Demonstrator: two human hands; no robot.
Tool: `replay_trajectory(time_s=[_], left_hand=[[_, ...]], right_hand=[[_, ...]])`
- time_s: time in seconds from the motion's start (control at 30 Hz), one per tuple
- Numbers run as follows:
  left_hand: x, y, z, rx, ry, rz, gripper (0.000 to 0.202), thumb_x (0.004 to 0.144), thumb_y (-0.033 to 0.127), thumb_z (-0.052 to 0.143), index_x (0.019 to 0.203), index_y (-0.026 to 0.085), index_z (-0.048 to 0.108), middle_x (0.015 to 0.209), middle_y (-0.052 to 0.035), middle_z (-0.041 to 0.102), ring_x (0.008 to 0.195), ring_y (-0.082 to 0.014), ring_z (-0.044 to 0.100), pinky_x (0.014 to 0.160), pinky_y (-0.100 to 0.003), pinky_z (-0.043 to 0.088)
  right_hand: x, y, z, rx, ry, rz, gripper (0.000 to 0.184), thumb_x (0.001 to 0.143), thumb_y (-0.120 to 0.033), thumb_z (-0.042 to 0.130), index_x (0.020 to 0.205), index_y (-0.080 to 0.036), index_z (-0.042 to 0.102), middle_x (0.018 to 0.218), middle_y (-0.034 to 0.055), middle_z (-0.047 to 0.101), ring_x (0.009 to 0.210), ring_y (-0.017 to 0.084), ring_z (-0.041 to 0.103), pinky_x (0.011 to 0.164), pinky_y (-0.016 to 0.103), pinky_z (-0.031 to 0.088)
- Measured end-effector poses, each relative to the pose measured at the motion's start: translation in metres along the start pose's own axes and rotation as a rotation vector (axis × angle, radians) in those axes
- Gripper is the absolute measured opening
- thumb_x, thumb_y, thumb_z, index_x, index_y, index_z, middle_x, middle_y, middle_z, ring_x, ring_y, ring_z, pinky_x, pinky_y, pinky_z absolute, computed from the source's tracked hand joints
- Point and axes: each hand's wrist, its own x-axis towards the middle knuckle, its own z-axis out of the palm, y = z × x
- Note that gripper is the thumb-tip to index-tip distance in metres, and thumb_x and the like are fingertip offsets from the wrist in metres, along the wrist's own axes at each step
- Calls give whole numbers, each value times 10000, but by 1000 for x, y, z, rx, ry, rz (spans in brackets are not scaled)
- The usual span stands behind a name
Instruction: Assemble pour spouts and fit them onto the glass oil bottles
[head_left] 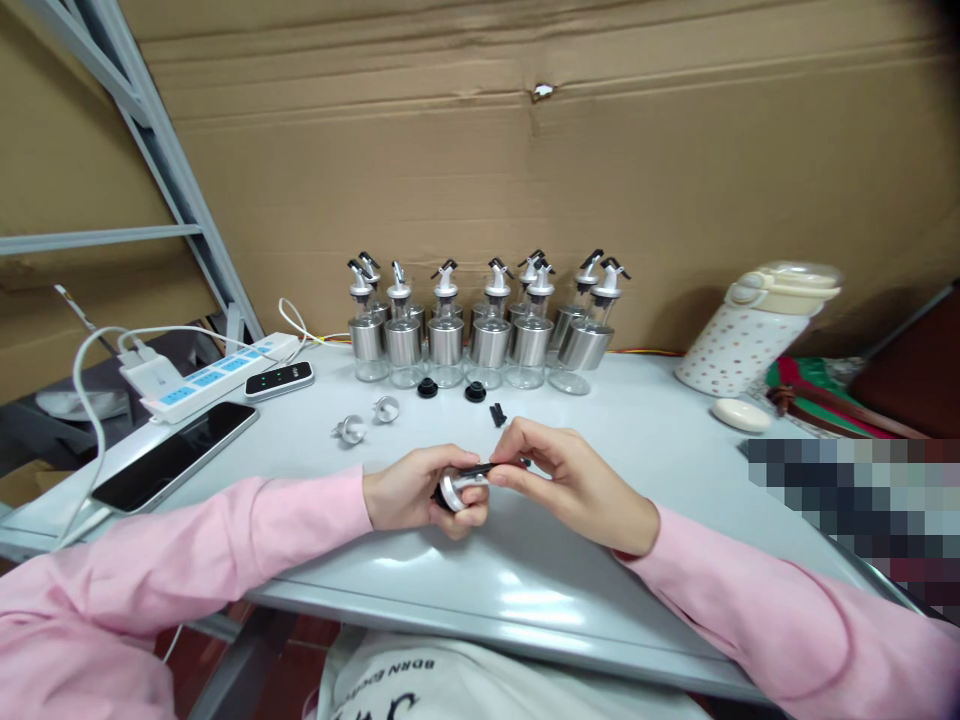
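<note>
My left hand is closed around a silver pour spout with a black base, held just above the table. Thumb and forefinger of my right hand pinch the spout's black lever near its tip; part of it is hidden by the fingers. Beyond the hands lie small black pieces and two black stoppers, one left of the other. Two small steel funnels rest to the left. Several glass and steel bottles with spouts fitted stand in rows behind.
A power strip, a small black-topped device and a phone lie at the left, with white cables. At the right stand a dotted white flask and an oval white object. Cardboard walls the back.
</note>
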Motion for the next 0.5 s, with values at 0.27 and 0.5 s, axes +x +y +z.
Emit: replay_trajectory(time_s=[0.27,0.5], left_hand=[[0,-2,-1,-28,-15,1,352,719,451,485,564,143,413,480,10,418,391,-70,279,427,-234,97],[-1,-2,-3,-14,-39,14,322,703,419,525,575,146,411,480,28,427,369,-54,238,438,-227,144]], right_hand=[[-2,0,0,-18,9,-15,221,838,-335,523,696,-172,479,627,-13,523,578,91,452,557,215,379],[-1,3,0,-53,4,-34,221,841,-337,518,696,-171,501,641,-1,557,582,95,475,562,214,385]])
